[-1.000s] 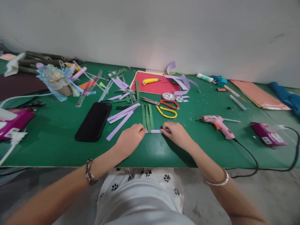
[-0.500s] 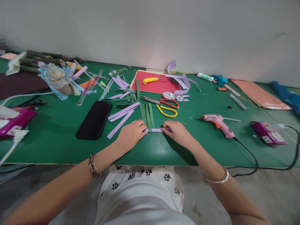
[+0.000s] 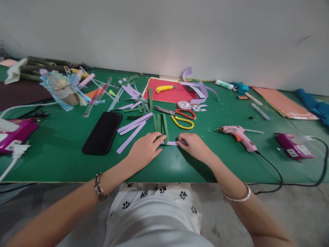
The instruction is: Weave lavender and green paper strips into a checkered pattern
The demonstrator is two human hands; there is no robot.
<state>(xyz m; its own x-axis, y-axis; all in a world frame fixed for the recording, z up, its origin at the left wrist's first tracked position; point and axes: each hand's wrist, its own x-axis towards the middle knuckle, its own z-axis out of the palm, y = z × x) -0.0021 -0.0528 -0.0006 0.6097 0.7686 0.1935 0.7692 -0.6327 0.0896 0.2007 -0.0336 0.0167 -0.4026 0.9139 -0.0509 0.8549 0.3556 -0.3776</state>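
Note:
My right hand [image 3: 190, 143] pinches the right end of a purple paper strip [image 3: 172, 143], which lies crosswise at the lower ends of several green paper strips [image 3: 161, 124]. My left hand [image 3: 147, 145] lies palm down with its fingers apart. Its fingertips touch the lower part of the green strips and hide the strip's left end. Left of the green strips, loose purple strips [image 3: 131, 136] lie fanned out. Scissors [image 3: 180, 116] with one red and one yellow handle rest just beyond my hands.
A black phone [image 3: 102, 133] lies to the left. On the right are a pink glue gun [image 3: 240, 135] with its cord and a purple power adapter [image 3: 294, 145]. Farther back, a yellow utility knife [image 3: 166, 89] rests on red paper [image 3: 169, 96]. A ruler [image 3: 96, 99] lies at back left.
My left fingers have let go of the purple strip's left end, spread, and reached right onto the green strips. My right hand keeps its pinch in the same place.

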